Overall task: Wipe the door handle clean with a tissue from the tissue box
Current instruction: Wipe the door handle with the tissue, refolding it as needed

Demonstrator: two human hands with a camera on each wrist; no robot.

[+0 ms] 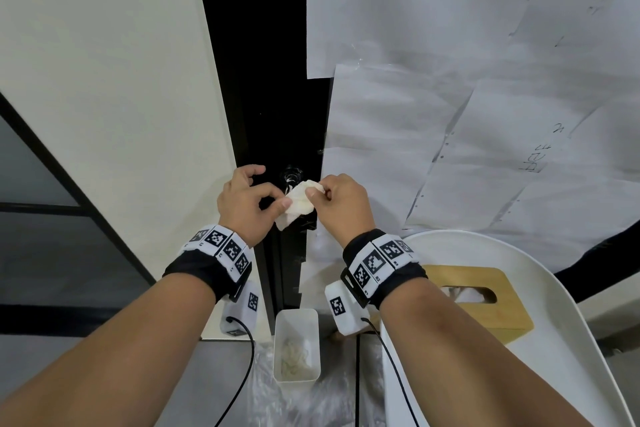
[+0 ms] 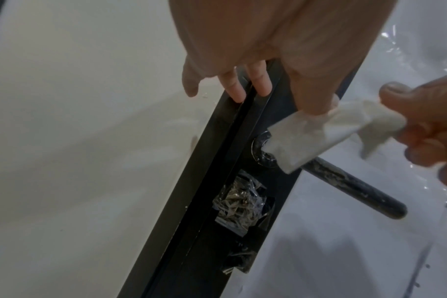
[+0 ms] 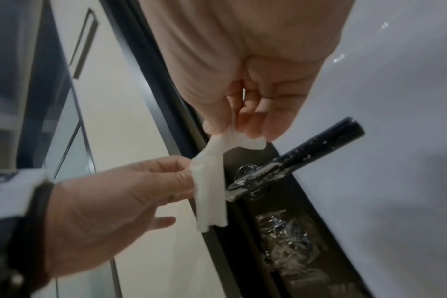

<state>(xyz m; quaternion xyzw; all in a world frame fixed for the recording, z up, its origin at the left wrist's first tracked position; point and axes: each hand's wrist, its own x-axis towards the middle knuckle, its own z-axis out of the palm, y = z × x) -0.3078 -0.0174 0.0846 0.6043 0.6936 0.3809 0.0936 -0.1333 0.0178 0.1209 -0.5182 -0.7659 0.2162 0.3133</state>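
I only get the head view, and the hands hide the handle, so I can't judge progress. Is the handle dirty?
Observer: Yes. The right wrist view shows white smears along the handle, thickest near its base.
Operator: Where does the tissue sit on it?
Observer: In the left wrist view the tissue covers the base end. The rest of the lever is bare and speckled.
Operator: Anything below the handle to avoid?
Observer: A clear bag of small metal parts sits on the dark door edge just below it.
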